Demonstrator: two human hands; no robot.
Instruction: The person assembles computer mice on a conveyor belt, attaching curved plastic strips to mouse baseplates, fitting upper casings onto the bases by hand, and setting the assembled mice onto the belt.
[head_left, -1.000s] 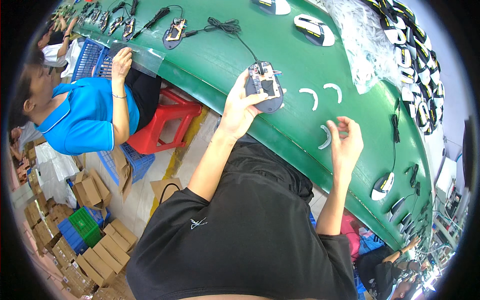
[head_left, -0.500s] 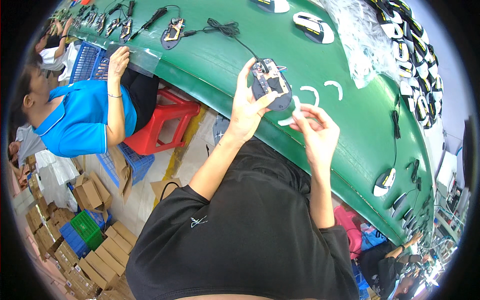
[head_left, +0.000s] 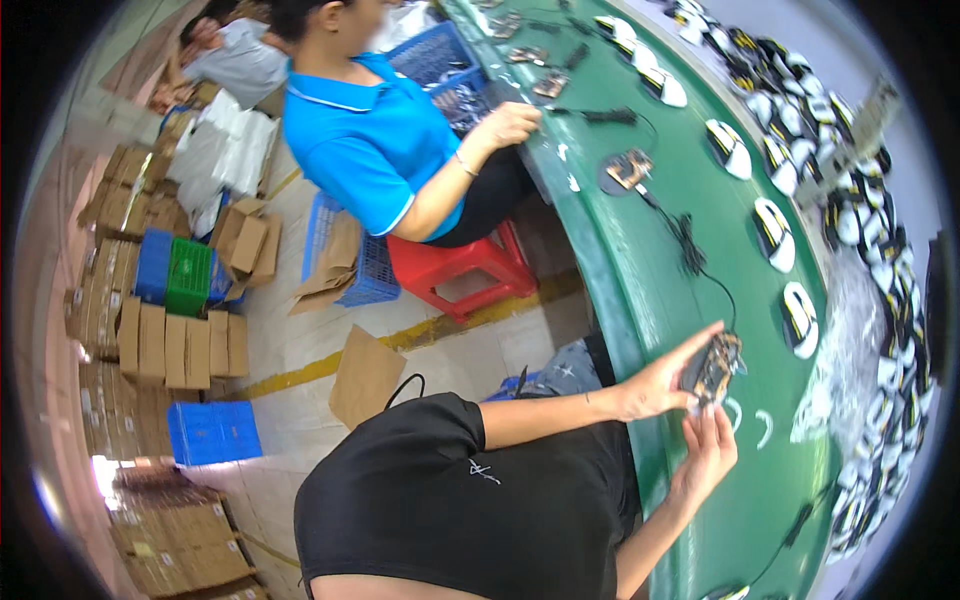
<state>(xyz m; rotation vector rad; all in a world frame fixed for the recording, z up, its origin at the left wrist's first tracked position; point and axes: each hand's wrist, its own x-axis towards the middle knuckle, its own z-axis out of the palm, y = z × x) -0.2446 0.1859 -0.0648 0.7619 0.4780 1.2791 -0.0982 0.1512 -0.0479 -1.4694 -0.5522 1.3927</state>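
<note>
My left hand (head_left: 655, 390) grips an open computer mouse base (head_left: 714, 362) just above the green bench. Its circuit board is exposed, and a black cable runs from its far end. My right hand (head_left: 708, 448) is at the near end of the base, fingers pinched on a small whitish curved strip (head_left: 701, 408), mostly hidden by the fingertips. Two more curved white strips, one of them a thin arc (head_left: 765, 428), lie on the bench beside my right hand.
On the green conveyor-like bench (head_left: 640, 262) sit another opened mouse base (head_left: 626, 171), a coiled cable (head_left: 690, 243) and white-and-black mouse shells (head_left: 774, 235). Clear plastic bags (head_left: 845, 350) and piled shells line the far side. A co-worker in blue (head_left: 375, 150) sits to the left on a red stool (head_left: 465, 270).
The view has swung left, showing more floor and boxes. My right hand has brought the white strip up against the near end of the mouse base, which stays in my left hand.
</note>
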